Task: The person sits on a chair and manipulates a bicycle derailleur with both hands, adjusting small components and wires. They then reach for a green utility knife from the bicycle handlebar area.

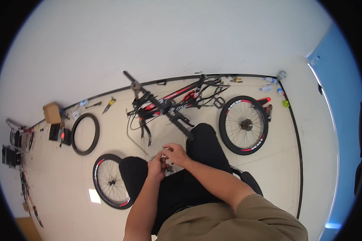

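Observation:
Over my lap my left hand (pixel 157 166) and my right hand (pixel 176 154) meet with fingers closed. A thin grey cable (pixel 133 138) runs from the bicycle's handlebar down to my left hand, whose fingers are closed round its end. My right hand's thumb and fingers pinch close beside it; what is between them is too small to make out. Ahead lies a black and red bicycle frame (pixel 175 95) without wheels. Its black handlebar (pixel 161 105) slants toward me, with one grip by my right knee. Something metallic, partly hidden, shows below my hands.
A wheel with a cassette (pixel 245 125) lies right, another wheel (pixel 110 182) beside my left knee. Farther left are a loose tyre (pixel 73 134), a cardboard box (pixel 51 113) and a yellow-handled tool (pixel 108 105). Plastic bottles (pixel 265 88) stand near the right corner.

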